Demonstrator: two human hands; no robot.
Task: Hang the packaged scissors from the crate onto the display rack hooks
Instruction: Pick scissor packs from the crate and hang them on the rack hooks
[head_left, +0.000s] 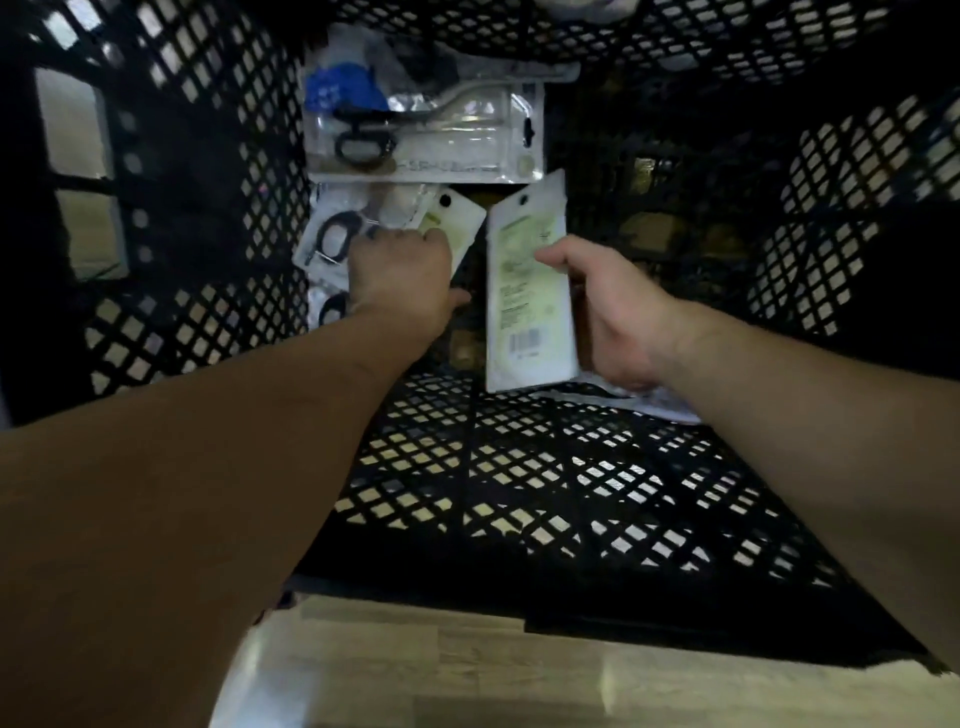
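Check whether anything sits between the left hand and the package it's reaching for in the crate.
Nothing visible does. The left hand is already on the face-down package at the crate bottom; the right hand holds another package beside it.

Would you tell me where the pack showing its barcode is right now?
In the head view, the barcode pack is right of centre, held in the right hand inside the black crate.

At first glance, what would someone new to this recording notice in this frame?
Two bare arms reach down into a black lattice crate. The right hand holds a white packaged scissors card upright at centre, back side with barcode facing the camera. The left hand is closed on another white package beside it, and a clear pack with black-handled scissors lies at the far end.
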